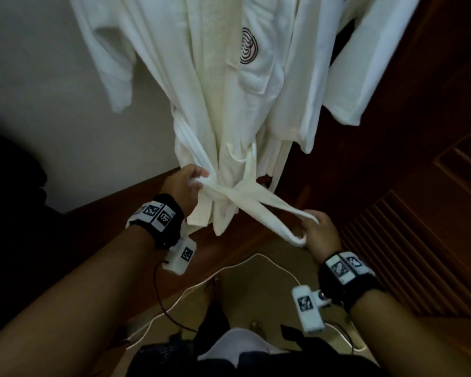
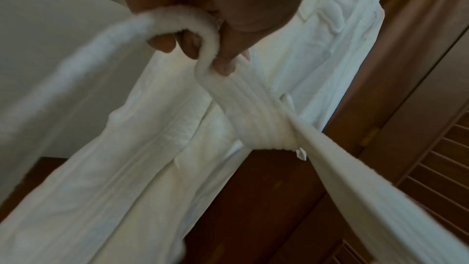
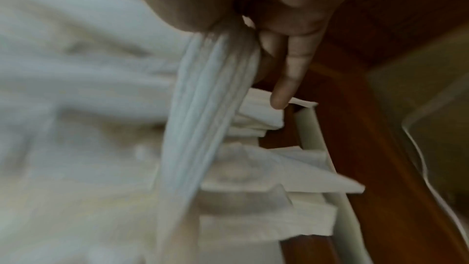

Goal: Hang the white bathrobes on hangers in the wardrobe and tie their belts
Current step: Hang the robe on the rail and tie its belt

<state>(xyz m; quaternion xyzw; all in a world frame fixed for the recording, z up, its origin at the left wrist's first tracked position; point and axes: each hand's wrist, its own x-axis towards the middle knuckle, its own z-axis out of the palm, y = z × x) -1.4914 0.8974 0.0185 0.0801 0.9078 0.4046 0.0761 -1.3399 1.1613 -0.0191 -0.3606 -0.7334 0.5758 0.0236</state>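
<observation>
A white bathrobe with a dark spiral logo hangs in front of me, its belt knotted at the waist. My left hand grips one belt end just left of the knot. In the left wrist view my fingers curl round a loop of that belt. My right hand holds the other belt end, pulled taut down to the right. The right wrist view shows the strap running out of my fist.
A second white robe hangs at the right. A dark wooden louvered door stands on the right, a pale wall on the left. A wooden ledge lies below the robe, and white cables trail on the floor.
</observation>
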